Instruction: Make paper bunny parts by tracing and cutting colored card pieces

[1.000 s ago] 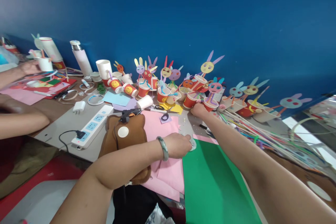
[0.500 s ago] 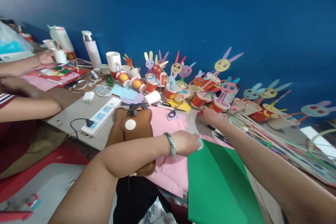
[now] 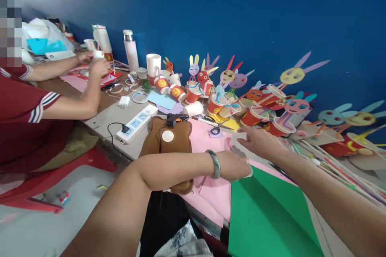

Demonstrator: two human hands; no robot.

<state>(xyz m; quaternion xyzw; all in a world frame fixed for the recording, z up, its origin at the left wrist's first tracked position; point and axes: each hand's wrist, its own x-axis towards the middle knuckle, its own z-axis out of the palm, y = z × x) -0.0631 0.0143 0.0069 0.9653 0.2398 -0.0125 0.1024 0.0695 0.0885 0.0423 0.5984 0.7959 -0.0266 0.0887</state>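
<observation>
We have many bunny cups (image 3: 193,96) made, the green paper (image 3: 268,213) looks uncut, our left grip (image 3: 231,164) pinches a pale thing (image 3: 250,174), and our right grip (image 3: 261,141) is half open, seemingly bare.

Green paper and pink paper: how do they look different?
The green paper is darker, while the pink paper is pale. The green paper shows as one broad sheet; the pink paper shows as overlapping pieces. The left hand is mostly above the pink paper, reaching just the green paper's corner. Both lie on the table.
</observation>
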